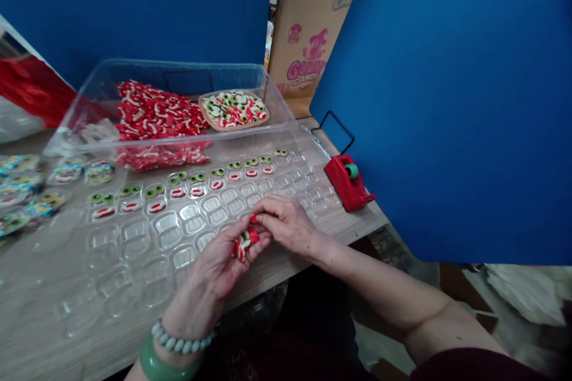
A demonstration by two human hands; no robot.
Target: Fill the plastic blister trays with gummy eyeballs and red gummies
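Note:
My left hand [223, 259] is cupped palm up over the near edge of the table and holds several red and white gummy candies [243, 244]. My right hand [286, 223] meets it from the right, its fingertips pinched on one red candy at the pile. Both hands hover over a clear plastic mould tray [147, 244] with rows of small pockets. The far row of pockets holds green eye candies [177, 177] and the row below it holds red mouth candies [156, 207]. The nearer pockets are bare.
A clear plastic bin [89, 101] at the back holds a heap of red and white candies [152, 110] and a small tray of green eye candies [235, 108]. A red tape dispenser [348, 181] sits at the right edge. Wrapped packs [27, 190] lie left. Blue panels stand behind.

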